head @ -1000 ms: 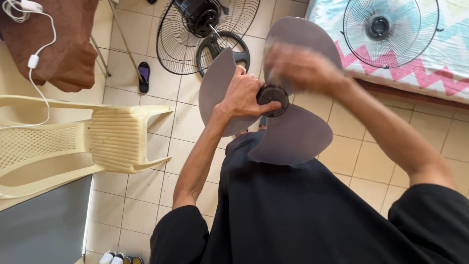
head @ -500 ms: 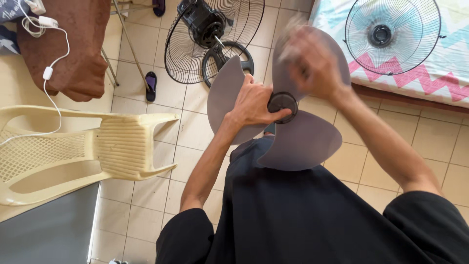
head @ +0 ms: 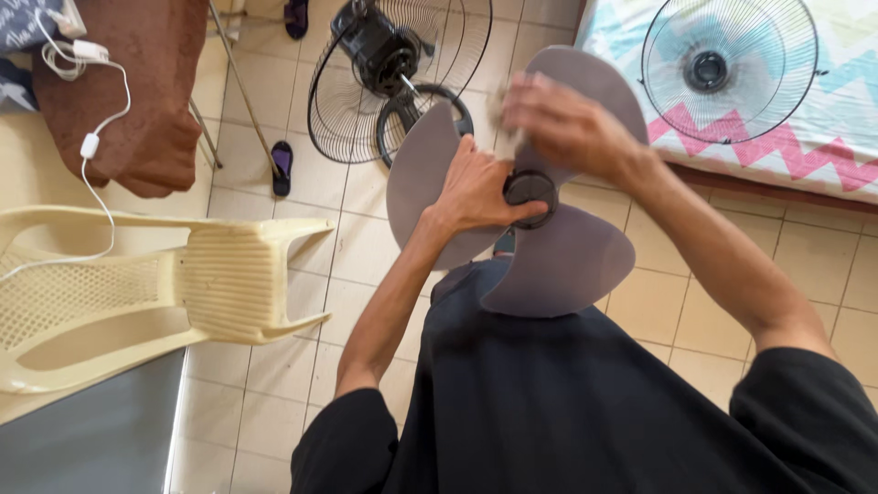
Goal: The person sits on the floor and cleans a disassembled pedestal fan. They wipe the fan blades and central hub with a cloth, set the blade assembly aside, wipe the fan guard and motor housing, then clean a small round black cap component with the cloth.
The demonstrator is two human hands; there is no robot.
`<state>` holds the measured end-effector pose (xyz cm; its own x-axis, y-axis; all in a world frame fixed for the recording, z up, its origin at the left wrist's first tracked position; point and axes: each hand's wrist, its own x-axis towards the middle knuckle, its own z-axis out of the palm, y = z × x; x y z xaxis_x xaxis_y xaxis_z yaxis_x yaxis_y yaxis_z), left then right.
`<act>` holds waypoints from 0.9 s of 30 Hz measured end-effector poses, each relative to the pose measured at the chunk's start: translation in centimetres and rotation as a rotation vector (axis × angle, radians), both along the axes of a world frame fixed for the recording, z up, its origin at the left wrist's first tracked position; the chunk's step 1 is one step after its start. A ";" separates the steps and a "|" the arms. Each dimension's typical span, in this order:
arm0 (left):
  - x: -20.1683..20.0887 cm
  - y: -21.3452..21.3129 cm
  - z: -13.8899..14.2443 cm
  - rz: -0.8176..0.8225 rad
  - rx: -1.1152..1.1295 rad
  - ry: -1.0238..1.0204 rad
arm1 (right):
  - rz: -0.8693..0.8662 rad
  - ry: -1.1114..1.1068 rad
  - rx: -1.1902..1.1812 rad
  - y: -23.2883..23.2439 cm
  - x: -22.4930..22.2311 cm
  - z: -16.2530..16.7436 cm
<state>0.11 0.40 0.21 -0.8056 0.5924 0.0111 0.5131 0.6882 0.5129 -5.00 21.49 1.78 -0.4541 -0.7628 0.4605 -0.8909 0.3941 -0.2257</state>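
— What's off to your left?

— A cream plastic chair [head: 183,293] tipped on its side on the tiled floor [head: 274,402], with a brown cloth [head: 137,91] and a white cable [head: 91,146] above it. Beyond them lies the fan body with its rear grille [head: 384,73], opened up so the motor is bare.

— And your left hand?

— My left hand [head: 480,187] is closed round the grey fan blade [head: 549,265], thumb pressed near the dark hub [head: 530,187]. I grip it there because the hub is the stiff part; it keeps the three blades steady in front of my chest, above my dark shirt.

— The right one?

— My right hand [head: 567,123] is over the upper blade, fingers curled, seemingly on a small pale wad, maybe a cloth. It is blurred, so I cannot tell exactly what it holds or how tightly.

— Further right?

— The front grille [head: 729,69] lies flat on the zigzag-patterned bed [head: 823,146], well apart from the blade.
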 end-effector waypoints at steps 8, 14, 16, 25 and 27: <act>0.2 -0.4 -1.1 0.012 0.066 0.014 | 0.043 0.040 0.400 -1.2 2.9 1.0; 0.5 -0.3 -1.2 0.001 0.182 0.088 | 0.096 0.070 0.427 -0.7 3.0 0.0; 0.5 -0.1 -0.8 -0.009 0.247 0.207 | 0.127 0.103 0.394 -0.5 1.7 0.6; 0.9 0.2 0.7 -0.031 0.030 0.068 | -0.330 -0.226 -0.119 1.5 -5.0 0.7; 1.0 0.2 0.4 -0.031 0.081 0.112 | -0.456 -0.296 -0.183 2.1 -5.2 -0.4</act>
<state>1.11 0.56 0.64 -0.7779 0.6106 0.1486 0.5906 0.6296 0.5047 -10.18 23.61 1.39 -0.8482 -0.3795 0.3696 -0.5284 0.6550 -0.5401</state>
